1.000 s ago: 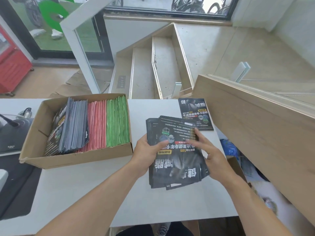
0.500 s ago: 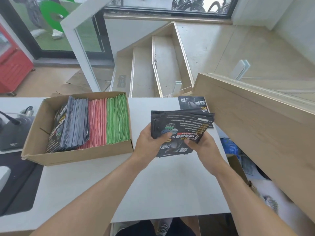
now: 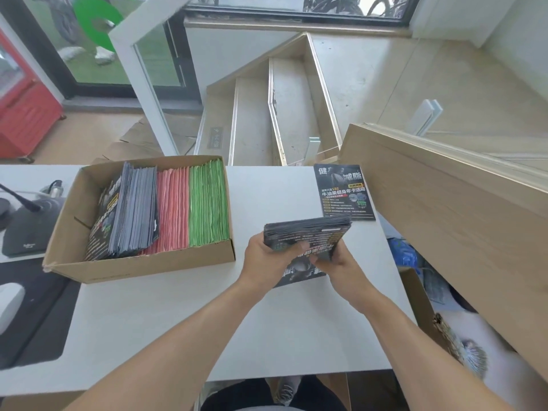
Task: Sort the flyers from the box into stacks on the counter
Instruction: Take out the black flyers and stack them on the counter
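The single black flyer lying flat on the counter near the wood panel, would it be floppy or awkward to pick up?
The single black flyer is probably light and floppy: it looks like one thin sheet. Lying flush on the white counter, it may resist a pinch, so sliding it to the edge could help. Its glossy-looking print suggests it slides easily.

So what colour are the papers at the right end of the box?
Green. The green flyers stand on edge at the right end of the box, clearest in the head view.
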A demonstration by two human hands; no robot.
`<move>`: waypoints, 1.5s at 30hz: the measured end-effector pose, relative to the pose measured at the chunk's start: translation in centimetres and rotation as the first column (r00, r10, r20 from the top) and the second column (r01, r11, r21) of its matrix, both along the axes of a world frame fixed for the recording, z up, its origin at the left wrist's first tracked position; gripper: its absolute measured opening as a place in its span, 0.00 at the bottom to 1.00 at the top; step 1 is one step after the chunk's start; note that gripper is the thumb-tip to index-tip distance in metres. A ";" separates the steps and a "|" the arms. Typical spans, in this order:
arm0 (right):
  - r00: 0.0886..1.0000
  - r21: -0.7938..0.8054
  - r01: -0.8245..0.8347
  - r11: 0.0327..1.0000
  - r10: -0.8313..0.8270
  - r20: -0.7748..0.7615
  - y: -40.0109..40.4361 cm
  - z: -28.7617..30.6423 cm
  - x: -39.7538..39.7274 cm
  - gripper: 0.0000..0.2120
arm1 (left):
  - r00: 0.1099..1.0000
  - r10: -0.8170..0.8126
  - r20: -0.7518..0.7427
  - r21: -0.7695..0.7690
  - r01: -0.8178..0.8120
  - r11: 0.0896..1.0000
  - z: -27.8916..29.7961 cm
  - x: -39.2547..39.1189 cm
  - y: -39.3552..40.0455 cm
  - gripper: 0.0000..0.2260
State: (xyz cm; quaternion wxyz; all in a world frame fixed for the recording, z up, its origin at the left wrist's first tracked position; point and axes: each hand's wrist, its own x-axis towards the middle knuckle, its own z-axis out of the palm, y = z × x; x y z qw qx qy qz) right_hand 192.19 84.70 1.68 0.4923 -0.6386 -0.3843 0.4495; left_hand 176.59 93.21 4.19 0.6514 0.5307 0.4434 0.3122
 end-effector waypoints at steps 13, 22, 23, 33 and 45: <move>0.888 -0.051 0.351 0.935 -0.350 -0.300 2.0 2.6 2.0 0.17 | 0.911 0.300 0.284 -0.652 -0.046 0.757 1.4 2.0 2.2 0.18; 0.371 -0.031 -0.152 0.988 0.086 0.925 3.2 11.8 2.9 0.15 | 0.989 0.110 -0.101 0.480 -0.048 0.876 1.9 0.2 0.8 0.31; 0.302 -0.042 -0.231 0.972 0.112 0.947 3.5 12.0 2.1 0.16 | 0.995 0.027 -0.100 0.405 0.016 0.914 2.1 0.4 2.0 0.30; 0.967 0.095 0.153 0.984 -0.168 0.192 3.1 5.6 2.9 0.35 | 0.998 -0.053 -0.035 0.038 0.054 0.998 -0.1 0.8 3.4 0.10; 0.976 0.049 0.200 0.979 -0.194 -0.100 2.9 1.6 0.8 0.23 | 0.986 0.149 0.073 0.133 -0.157 0.979 -0.9 1.9 1.9 0.16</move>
